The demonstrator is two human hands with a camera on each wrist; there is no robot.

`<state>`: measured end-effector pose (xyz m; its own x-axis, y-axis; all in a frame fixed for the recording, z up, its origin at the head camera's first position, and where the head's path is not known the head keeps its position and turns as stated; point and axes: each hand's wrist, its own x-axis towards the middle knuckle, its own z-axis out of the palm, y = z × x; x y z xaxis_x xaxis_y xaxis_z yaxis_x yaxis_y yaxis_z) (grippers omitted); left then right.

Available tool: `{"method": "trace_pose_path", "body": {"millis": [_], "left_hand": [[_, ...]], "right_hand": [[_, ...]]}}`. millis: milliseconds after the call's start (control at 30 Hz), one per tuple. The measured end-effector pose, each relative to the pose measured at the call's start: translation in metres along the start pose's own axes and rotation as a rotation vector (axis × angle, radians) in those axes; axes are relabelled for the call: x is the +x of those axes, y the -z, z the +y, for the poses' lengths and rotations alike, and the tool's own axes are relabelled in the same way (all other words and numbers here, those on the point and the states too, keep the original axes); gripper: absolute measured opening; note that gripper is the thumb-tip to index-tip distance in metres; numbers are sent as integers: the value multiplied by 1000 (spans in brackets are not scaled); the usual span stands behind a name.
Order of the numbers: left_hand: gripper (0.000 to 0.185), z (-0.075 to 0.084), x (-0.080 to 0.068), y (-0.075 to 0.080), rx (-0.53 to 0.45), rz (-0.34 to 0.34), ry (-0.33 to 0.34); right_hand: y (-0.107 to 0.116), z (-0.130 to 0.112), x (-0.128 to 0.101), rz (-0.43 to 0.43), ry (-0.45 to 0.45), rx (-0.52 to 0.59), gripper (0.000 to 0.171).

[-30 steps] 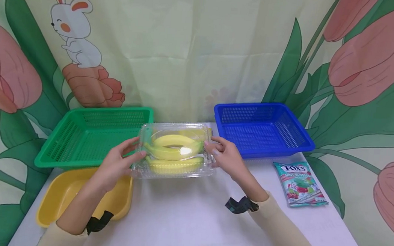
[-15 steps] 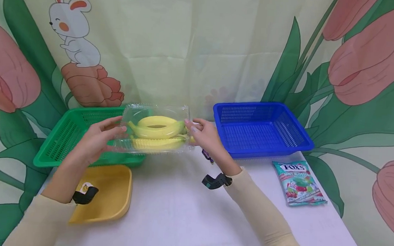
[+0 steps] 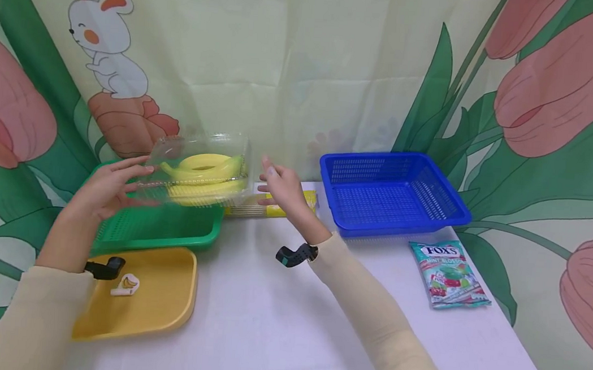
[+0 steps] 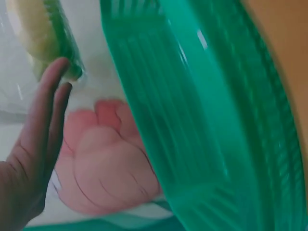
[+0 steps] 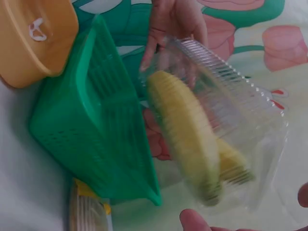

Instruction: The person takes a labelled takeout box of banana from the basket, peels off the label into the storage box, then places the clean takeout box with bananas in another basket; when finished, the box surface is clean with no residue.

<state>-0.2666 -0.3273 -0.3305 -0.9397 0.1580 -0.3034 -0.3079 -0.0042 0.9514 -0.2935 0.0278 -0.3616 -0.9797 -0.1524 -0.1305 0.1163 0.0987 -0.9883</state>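
Note:
A clear plastic clamshell box (image 3: 245, 148) with yellow bananas (image 3: 202, 182) inside is raised over the green basket (image 3: 206, 239), tilted. My left hand (image 3: 108, 187) grips its left end; in the right wrist view the left hand (image 5: 178, 24) shows behind the box (image 5: 269, 159), some fingers seen through the plastic. In the left wrist view the left hand's fingers (image 4: 36, 118) extend toward the box's banana end. My right hand (image 3: 286, 190) is just beyond the box's right end, fingers spread, with a small gap between them in the head view.
A yellow tray (image 3: 162, 295) with a small white banana-printed piece (image 3: 127, 285) stands in front of the green basket. At the right are a blue basket (image 3: 397, 202) and a Fox's candy bag (image 3: 449, 276). A long yellow-and-clear pack (image 3: 249, 209) lies at the back by the curtain.
Both hands have moved left and up with the banana box, from mid-table to over the green basket. The right hand's fingers have come away from the box's end.

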Motion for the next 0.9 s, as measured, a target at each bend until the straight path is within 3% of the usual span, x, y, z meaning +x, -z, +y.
{"method": "trace_pose_path", "body": {"millis": [167, 333, 433, 567, 767, 900], "left_hand": [[82, 5, 6, 29, -42, -14, -26], [81, 7, 15, 54, -25, -11, 22], [69, 5, 22, 67, -26, -35, 44], [47, 1, 28, 81, -70, -69, 76], [75, -3, 35, 96, -123, -99, 162], [69, -6, 38, 107, -140, -89, 211]], "right_hand": [[-11, 14, 3, 8, -12, -49, 67], [-30, 34, 5, -3, -29, -227, 49], [-42, 44, 5, -8, -15, -292, 42], [-56, 54, 2, -42, 4, -274, 42], [-77, 66, 0, -94, -13, -208, 45], [-88, 71, 0, -94, -33, -158, 47]]}}
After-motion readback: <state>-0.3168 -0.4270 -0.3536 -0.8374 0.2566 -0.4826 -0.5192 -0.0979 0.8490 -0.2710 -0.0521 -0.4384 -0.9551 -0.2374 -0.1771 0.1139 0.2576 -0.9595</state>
